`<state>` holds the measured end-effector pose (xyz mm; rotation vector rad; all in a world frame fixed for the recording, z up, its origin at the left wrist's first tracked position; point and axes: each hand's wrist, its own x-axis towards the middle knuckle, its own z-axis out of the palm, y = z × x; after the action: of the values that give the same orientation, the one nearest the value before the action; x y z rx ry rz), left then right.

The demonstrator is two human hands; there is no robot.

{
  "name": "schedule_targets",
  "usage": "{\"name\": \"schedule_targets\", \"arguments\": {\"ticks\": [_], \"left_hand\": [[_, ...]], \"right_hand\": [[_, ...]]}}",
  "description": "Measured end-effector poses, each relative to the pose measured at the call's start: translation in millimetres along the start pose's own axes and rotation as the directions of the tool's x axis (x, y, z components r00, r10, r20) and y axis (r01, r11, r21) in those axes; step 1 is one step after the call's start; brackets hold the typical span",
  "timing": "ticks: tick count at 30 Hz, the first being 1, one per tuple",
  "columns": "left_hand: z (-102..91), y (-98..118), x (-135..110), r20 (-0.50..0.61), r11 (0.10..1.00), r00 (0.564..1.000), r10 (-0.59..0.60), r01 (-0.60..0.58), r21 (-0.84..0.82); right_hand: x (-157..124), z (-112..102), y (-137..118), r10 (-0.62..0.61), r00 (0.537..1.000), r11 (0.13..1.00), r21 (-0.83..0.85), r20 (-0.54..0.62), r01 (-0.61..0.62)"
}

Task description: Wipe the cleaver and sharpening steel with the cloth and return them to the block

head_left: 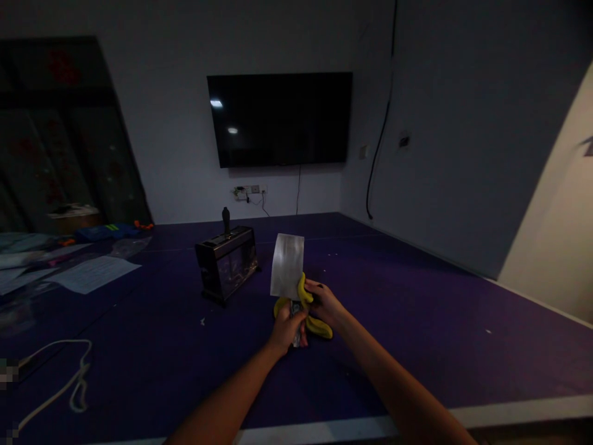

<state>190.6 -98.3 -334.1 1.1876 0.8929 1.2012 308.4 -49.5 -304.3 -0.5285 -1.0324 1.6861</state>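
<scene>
A cleaver point(288, 266) points away from me, its broad grey blade tilted up above the table. My left hand point(281, 330) is wrapped round its handle, low in the middle of the view. Close by on the right, my right hand point(324, 301) has its fingers closed on a yellow banana point(303, 289) at the blade's lower right corner. Another banana point(319, 327) lies just below that hand. More yellow shows behind my left hand. A small reddish piece near the handle is too dim to name.
Left of the blade stands a dark knife block point(227, 262) with a black handle sticking up. Paper sheets point(95, 273) and plastic wrap lie at the left on the purple table point(417, 321). A white cord point(55, 377) loops at lower left. A television point(282, 120) hangs behind.
</scene>
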Motion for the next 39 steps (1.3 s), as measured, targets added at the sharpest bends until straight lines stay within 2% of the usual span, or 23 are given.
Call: {"name": "schedule_targets", "arguments": {"ticks": [7, 12, 16, 20, 27, 33, 39], "left_hand": [[-0.6, -1, -2, 0.018, 1.000, 1.000, -0.009, 0.009, 0.028], [-2.0, -4, 0, 0.029, 0.994, 0.999, -0.021, 0.018, 0.108], [-2.6, -4, 3, 0.044, 0.980, 0.999, 0.004, -0.013, 0.200], [-1.3, 3, 2, 0.064, 0.965, 0.998, 0.018, -0.034, 0.259], [1.2, 15, 0, 0.093, 0.942, 0.995, -0.031, -0.002, 0.335], [-2.8, 13, 1, 0.130, 0.928, 0.989, -0.077, 0.024, 0.371], [-2.7, 7, 0, 0.172, 0.924, 0.973, -0.156, 0.082, 0.373]], "right_hand": [[-7, 2, -2, 0.021, 0.996, 0.977, -0.212, 0.083, -0.003], [-1, -2, 3, -0.061, 0.998, 0.959, -0.277, 0.015, 0.063], [1, -3, 6, -0.108, 0.993, 0.956, -0.279, -0.045, 0.091], [1, -1, 4, -0.104, 0.989, 0.963, -0.259, -0.107, 0.074], [-2, -2, -1, -0.071, 0.978, 0.977, -0.210, -0.198, 0.029], [1, -11, -3, -0.127, 0.969, 0.982, -0.161, -0.214, 0.094], [5, -22, -13, -0.196, 0.940, 0.977, -0.133, -0.280, 0.164]]}}
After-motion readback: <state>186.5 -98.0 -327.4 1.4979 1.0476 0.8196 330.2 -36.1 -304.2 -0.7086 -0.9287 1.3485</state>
